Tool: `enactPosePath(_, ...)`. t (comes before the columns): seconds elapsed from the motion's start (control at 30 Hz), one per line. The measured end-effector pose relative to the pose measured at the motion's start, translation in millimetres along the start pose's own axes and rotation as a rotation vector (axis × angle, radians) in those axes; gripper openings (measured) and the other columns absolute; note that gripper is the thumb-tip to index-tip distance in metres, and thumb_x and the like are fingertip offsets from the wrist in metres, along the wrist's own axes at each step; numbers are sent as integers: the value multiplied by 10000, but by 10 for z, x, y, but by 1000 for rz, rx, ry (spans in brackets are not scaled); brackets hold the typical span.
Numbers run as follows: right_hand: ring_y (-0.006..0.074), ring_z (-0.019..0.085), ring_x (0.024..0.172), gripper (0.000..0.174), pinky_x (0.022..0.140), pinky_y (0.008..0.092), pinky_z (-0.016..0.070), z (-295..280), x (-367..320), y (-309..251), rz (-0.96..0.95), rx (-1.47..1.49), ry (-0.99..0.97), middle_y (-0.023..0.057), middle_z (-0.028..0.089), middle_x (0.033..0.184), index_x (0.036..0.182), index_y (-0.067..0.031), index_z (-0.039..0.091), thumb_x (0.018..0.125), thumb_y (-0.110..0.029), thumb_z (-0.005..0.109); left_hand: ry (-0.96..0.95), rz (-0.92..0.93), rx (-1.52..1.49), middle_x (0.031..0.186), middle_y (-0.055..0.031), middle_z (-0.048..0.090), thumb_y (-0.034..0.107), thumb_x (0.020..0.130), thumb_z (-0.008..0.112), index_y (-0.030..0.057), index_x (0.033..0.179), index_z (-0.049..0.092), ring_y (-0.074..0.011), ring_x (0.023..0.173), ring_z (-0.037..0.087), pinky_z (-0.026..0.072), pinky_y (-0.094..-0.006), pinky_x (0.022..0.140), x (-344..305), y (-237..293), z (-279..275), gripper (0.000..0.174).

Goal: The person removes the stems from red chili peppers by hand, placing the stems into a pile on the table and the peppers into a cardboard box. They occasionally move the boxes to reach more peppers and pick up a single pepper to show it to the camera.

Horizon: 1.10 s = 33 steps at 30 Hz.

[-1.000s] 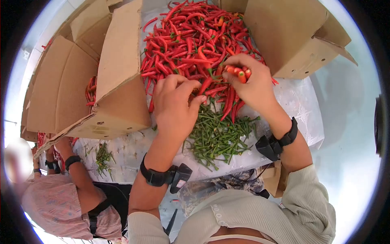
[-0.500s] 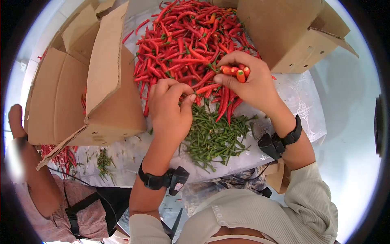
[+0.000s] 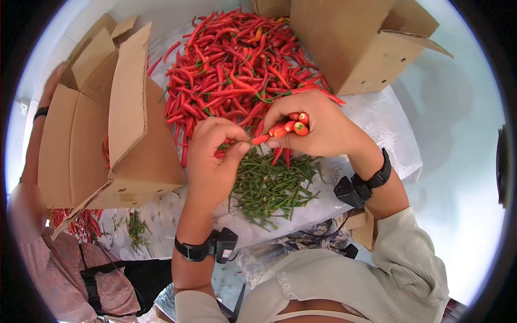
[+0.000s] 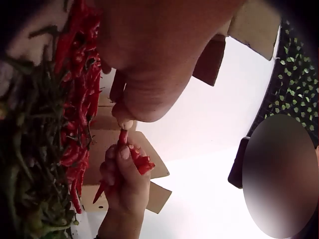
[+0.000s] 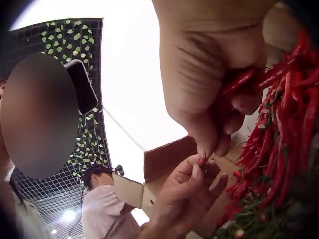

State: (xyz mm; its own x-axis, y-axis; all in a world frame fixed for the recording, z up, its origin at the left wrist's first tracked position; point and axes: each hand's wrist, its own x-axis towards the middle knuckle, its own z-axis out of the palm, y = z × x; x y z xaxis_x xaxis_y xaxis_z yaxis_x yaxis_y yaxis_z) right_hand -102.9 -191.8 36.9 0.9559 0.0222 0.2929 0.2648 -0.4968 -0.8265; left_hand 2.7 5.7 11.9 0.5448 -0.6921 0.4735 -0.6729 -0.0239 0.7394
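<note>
Between the two hands a red chili pepper lies level in the head view. My left hand pinches its stem end with thumb and fingertip. Its body is gripped by my right hand, whose thumb presses along it in the left wrist view. A bunch of stemless chilies sits in the right palm, cut-looking ends outward. Behind the hands spreads a large pile of red chilies. Below them lies a heap of green stems on the white-covered table.
An open cardboard box stands to the left, another cardboard box at the back right. Beyond the left box another person is beside a smaller stem heap and more red chilies. The white tablecloth shows at right.
Both hands have come together over the stem heap, the right moving left and down, and now share one chili. The person at left has shifted, an arm now raised behind the box.
</note>
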Motion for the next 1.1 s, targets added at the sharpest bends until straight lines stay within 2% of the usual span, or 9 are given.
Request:
enactPosePath(0.13, 92, 583, 721, 157, 646, 250, 461, -40, -161, -58, 30, 139, -55, 18, 646, 792, 862, -10, 663, 755, -49, 772, -129, -8, -296, 861, -65, 589, 83, 767, 711, 32, 824, 644, -202, 853, 563, 436, -318, 799, -14, 11, 0, 102)
enactPosePath(0.17, 97, 591, 732, 154, 656, 248, 465, -39, -227, -95, 121, 220, -64, 21, 648, 802, 858, -13, 667, 762, -64, 776, -173, 6, -330, 860, -64, 585, 81, 771, 710, 32, 825, 645, -200, 847, 562, 437, -318, 796, -19, 15, 11, 97)
enactPosePath(0.37, 74, 583, 725, 212, 685, 238, 472, -19, -561, -140, 116, 264, 12, 23, 658, 803, 894, -16, 676, 783, -158, 786, -304, 13, -529, 864, -56, 576, 71, 778, 710, 24, 838, 641, -186, 850, 558, 437, -312, 807, -55, 54, 118, 102)
enactPosePath(0.43, 72, 570, 693, 205, 627, 221, 454, -21, -644, -143, 176, 406, 62, 37, 656, 806, 901, -13, 667, 804, -165, 766, -265, -6, -627, 869, -51, 579, 71, 783, 708, 20, 846, 637, -178, 856, 556, 435, -310, 816, -58, 22, 116, 107)
enactPosePath(0.53, 65, 548, 642, 198, 523, 202, 409, -38, -726, -212, 289, 740, 145, 60, 658, 806, 933, -13, 643, 839, -167, 724, -301, 45, -539, 902, -52, 546, 170, 840, 704, 24, 869, 612, -168, 883, 538, 417, -304, 833, -22, -14, 6, 175)
enactPosePath(0.63, 63, 532, 598, 191, 441, 189, 357, -6, -709, -181, 361, 943, 229, 85, 665, 807, 974, -21, 614, 864, -161, 683, -406, 168, -445, 948, -52, 559, 164, 843, 702, 18, 933, 604, -163, 921, 543, 420, -312, 874, -22, -40, 36, 198)
enactPosePath(0.77, 81, 546, 535, 182, 412, 187, 365, 114, -578, -131, 481, 950, 171, 110, 655, 778, 993, -24, 593, 881, -157, 650, -216, 2, -596, 952, -33, 614, 170, 830, 724, 27, 991, 637, -134, 928, 572, 439, -298, 841, -73, 97, 196, 231)
enactPosePath(0.9, 85, 571, 560, 185, 400, 180, 387, 308, -396, -103, 596, 945, 81, 134, 673, 800, 987, -39, 591, 898, -192, 645, -203, -80, -573, 881, -25, 611, 153, 908, 656, 9, 962, 634, -96, 846, 569, 450, -259, 784, -53, -20, 119, 155)
enactPosePath(1.1, 88, 589, 571, 207, 396, 189, 405, 330, -179, -17, 627, 1022, -4, 129, 687, 815, 964, -48, 619, 873, -224, 679, -112, -235, -597, 844, 12, 592, 136, 899, 666, 18, 910, 628, -57, 788, 545, 438, -223, 713, -44, -33, 88, 124)
